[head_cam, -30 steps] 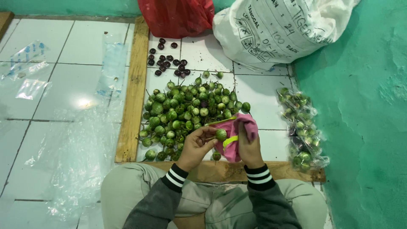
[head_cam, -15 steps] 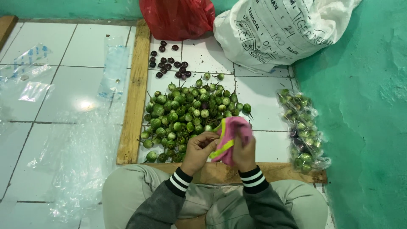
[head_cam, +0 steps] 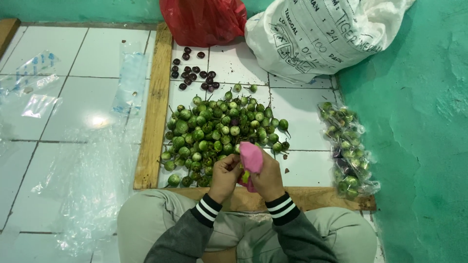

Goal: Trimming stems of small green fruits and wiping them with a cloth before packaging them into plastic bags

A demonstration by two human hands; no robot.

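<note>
Scene is evenly lit, fairly bright, w/ cool overhead light; colours slightly washed. A soft glare patch is seen on the white tiled floor (head_cam: 97, 122) under the clear plastic sheets (head_cam: 83, 185), which shimmer w/ small highlights. Shadows are weak & short: a faint one is cast right of the white sack (head_cam: 317, 34) and under the green fruit pile (head_cam: 224, 131). Focus is acceptable at centre; fine detail is smeared by compression. The green wall (head_cam: 424, 146) looks mottled. Slight wide-angle bending is noticed at frame edges.
</note>
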